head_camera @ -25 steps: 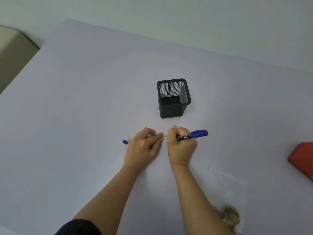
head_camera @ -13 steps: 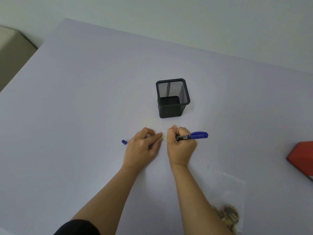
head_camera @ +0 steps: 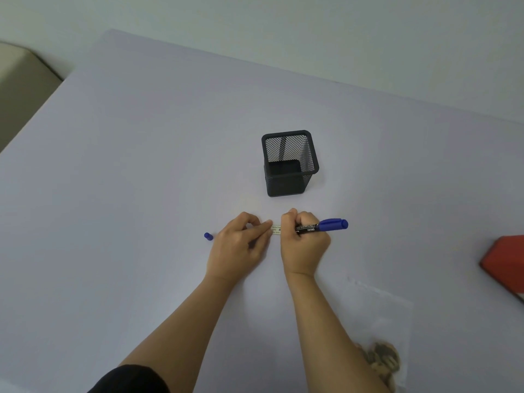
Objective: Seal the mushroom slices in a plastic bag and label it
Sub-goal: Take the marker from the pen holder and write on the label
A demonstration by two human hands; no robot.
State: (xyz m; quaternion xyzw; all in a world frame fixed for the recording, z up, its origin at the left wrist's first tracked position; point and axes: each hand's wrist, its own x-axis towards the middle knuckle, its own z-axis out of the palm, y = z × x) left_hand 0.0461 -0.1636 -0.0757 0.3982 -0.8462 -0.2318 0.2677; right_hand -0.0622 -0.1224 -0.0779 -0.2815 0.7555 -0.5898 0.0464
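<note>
A small white label (head_camera: 276,230) lies on the table between my hands. My left hand (head_camera: 239,245) presses its fingertips on the label's left end. My right hand (head_camera: 303,242) grips a blue and black marker (head_camera: 320,226), with the tip hidden at the label and the blue end pointing right. The marker's blue cap (head_camera: 208,236) lies on the table left of my left hand. A clear plastic bag (head_camera: 388,316) with brown mushroom slices (head_camera: 382,360) at its bottom lies near the front right, partly behind my right forearm.
A black mesh pen holder (head_camera: 289,165) stands just behind my hands. A red box (head_camera: 507,265) sits at the right edge. The table (head_camera: 127,165) is pale lilac, its left edge running along a beige seat (head_camera: 17,80).
Both hands stay at the label with barely any shift; the marker keeps its angle. The view drifts slightly.
</note>
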